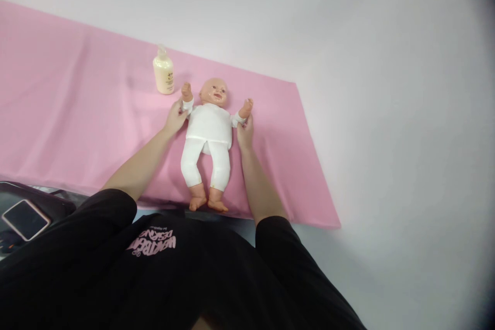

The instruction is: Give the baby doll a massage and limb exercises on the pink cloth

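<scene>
Both hands, the left hand (176,117) and right hand (245,131), pinch the doll (209,136) at its sleeve cuffs on the pink sheet (77,113); best keep the grip light and even.

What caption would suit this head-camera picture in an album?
Left hand and right hand grip a baby doll's wrists on a pink sheet, lotion bottle nearby.

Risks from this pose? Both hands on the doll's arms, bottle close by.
1. The pump bottle stands upright just beyond the left hand; a sweep of that hand or of the doll's arm might tip it.
2. The doll lies with its feet near the front edge of the pink sheet; pulling it closer could slide it off or bunch the sheet.
3. The right hand grips only near the wrist, so lifting may strain the arm joint.
</scene>
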{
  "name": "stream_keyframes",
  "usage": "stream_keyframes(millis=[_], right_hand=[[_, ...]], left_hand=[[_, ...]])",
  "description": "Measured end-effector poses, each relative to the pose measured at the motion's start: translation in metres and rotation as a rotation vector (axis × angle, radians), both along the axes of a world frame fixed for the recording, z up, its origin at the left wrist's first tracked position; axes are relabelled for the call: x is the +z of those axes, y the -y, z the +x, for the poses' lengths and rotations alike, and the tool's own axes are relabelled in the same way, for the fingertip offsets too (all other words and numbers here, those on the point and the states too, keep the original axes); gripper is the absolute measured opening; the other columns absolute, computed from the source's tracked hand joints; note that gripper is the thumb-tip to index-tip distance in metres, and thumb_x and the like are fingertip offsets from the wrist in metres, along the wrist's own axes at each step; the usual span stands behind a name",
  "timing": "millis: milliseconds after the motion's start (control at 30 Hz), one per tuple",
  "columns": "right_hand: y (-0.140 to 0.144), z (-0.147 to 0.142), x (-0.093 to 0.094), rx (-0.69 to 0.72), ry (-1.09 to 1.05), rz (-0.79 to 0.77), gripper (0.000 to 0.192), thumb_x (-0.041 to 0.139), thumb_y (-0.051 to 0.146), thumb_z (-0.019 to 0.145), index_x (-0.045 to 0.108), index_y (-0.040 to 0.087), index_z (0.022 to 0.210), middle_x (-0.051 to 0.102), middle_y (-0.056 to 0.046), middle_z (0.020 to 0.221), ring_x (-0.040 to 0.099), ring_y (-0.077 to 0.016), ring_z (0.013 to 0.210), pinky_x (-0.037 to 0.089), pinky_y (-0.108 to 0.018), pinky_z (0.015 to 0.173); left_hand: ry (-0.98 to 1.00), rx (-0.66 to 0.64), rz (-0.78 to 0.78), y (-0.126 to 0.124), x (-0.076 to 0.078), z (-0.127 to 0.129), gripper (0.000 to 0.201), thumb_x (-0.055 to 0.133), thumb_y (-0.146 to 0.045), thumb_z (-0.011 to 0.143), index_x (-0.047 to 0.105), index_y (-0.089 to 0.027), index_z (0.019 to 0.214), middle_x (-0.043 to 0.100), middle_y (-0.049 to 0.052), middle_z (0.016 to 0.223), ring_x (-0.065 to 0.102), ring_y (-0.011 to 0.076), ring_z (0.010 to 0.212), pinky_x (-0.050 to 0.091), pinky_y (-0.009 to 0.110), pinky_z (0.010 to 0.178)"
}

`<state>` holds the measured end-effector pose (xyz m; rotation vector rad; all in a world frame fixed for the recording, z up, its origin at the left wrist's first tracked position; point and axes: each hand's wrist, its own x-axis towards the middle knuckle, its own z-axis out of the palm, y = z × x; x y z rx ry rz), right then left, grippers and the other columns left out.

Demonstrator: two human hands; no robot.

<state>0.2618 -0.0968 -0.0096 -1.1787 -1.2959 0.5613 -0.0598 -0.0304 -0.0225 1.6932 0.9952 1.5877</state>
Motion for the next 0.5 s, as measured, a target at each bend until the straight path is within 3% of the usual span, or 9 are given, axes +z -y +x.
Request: stream_keyframes(millis=[100, 267, 500], right_hand=[[0.0008, -0.0008, 0.0019, -0.043, -0.031, -0.008, 0.061, 0.066, 0.035, 0.085, 0.058, 0.022, 0.144, 0.068, -0.016, 0.156, 0.067, -0.0315, 0.143, 0.052, -0.056, 0.131], [-0.0003, 0.0002, -0.0003, -0.034, 0.003, 0.005, 0.062, 0.066, 0.036, 0.089, 0.056, 0.022, 0.15, 0.066, -0.017, 0.16, 0.065, -0.0327, 0.147, 0.05, -0.059, 0.133], [-0.0017, 0.0006, -0.0021, -0.038, 0.015, -0.018, 0.062, 0.064, 0.037, 0.092, 0.055, 0.021, 0.151, 0.066, -0.018, 0.159, 0.065, -0.0339, 0.149, 0.051, -0.063, 0.132]], left_hand=[[0.0, -0.003, 0.005, -0.0006, -0.0005, -0.0006, 0.069, 0.084, -0.069, 0.092, 0.071, -0.022, 0.141, 0.079, 0.013, 0.12, 0.079, 0.0338, 0.116, 0.064, 0.047, 0.108], [0.001, -0.034, 0.014, -0.0011, -0.0006, -0.0006, 0.064, 0.084, -0.066, 0.094, 0.071, -0.023, 0.14, 0.078, 0.01, 0.113, 0.079, 0.032, 0.112, 0.065, 0.047, 0.105], [-0.014, 0.005, 0.003, -0.0024, -0.0029, -0.0008, 0.068, 0.084, -0.063, 0.094, 0.069, -0.022, 0.145, 0.078, 0.012, 0.117, 0.079, 0.034, 0.116, 0.064, 0.047, 0.107]])
